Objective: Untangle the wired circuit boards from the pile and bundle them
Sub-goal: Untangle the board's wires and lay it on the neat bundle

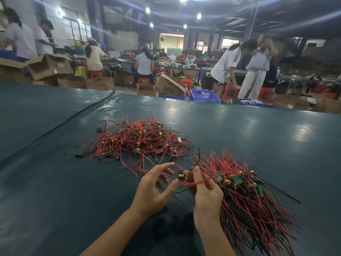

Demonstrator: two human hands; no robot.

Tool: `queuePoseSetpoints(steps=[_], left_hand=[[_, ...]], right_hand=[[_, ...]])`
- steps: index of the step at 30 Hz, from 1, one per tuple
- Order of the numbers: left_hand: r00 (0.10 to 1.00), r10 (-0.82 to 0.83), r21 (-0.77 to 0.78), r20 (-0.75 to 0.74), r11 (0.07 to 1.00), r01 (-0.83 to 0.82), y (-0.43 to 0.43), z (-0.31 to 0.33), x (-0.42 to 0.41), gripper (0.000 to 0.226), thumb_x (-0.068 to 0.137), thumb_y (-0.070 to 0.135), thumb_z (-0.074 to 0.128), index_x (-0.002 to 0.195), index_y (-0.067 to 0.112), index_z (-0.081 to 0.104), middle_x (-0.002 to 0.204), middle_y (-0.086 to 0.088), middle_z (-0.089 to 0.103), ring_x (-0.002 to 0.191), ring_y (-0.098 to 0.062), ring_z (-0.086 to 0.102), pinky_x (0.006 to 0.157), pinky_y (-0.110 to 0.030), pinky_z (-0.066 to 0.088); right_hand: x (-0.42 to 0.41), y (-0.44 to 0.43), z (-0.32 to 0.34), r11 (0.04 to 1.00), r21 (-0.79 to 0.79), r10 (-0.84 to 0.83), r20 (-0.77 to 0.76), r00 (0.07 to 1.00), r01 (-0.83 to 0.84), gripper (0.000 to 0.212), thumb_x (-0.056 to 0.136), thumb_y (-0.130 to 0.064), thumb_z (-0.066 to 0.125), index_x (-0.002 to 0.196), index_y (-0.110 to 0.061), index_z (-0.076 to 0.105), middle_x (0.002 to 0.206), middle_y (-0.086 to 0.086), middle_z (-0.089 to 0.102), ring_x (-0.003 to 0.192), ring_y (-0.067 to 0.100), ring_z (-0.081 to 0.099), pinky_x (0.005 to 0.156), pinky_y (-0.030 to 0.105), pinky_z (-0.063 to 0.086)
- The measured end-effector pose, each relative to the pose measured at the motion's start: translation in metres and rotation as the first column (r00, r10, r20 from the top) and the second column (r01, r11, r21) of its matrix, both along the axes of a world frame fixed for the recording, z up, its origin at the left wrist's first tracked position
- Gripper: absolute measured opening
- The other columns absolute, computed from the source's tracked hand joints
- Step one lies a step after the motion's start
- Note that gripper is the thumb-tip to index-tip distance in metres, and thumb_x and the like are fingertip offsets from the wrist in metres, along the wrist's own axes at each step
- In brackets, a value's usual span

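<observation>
Pinching a circuit board (181, 175), right hand (206, 193), tangled pile (140, 141) beyond, bundle (247, 191) beside.

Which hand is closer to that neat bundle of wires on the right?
Right. The right hand, holding a wired board, sits beside the bundle; the left hand is farther left.
</observation>
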State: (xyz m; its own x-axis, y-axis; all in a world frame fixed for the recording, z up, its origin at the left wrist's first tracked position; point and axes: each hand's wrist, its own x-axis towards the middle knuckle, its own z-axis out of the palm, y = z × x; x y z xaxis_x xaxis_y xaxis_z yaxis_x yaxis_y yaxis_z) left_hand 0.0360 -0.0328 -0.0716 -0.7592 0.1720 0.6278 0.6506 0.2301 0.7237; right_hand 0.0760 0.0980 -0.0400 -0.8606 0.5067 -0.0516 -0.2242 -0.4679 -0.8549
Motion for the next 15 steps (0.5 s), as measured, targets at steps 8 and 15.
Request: queuePoseSetpoints(steps=[8, 15], left_hand=[[0.989, -0.134, -0.186, -0.066, 0.975, 0.119, 0.002, -0.002, 0.001, 0.049, 0.081, 0.025, 0.073, 0.128, 0.023, 0.062, 0.121, 0.013, 0.061, 0.111, -0.01, 0.059, 0.094, -0.016, 0.044], [0.996, -0.013, -0.073, -0.088, 0.997, 0.006, 0.009, -0.006, -0.005, 0.029, 0.093, 0.025, 0.058, 0.117, 0.013, 0.07, 0.11, 0.005, 0.071, 0.101, -0.003, 0.066, 0.086, -0.027, 0.055]], right_hand=[[-0.002, 0.004, -0.003, 0.999, -0.02, 0.035, 0.061, 0.998, -0.033, 0.024, 0.087, -0.017, 0.07, 0.065, -0.014, 0.079, 0.074, 0.01, 0.075, 0.066, 0.016, 0.071, 0.064, 0.026, 0.057], [-0.001, -0.001, -0.01, 0.996, 0.018, 0.083, 0.056, 0.995, -0.084, 0.01, 0.083, -0.01, 0.072, 0.077, -0.009, 0.08, 0.079, 0.011, 0.076, 0.07, 0.017, 0.073, 0.062, 0.022, 0.057]])
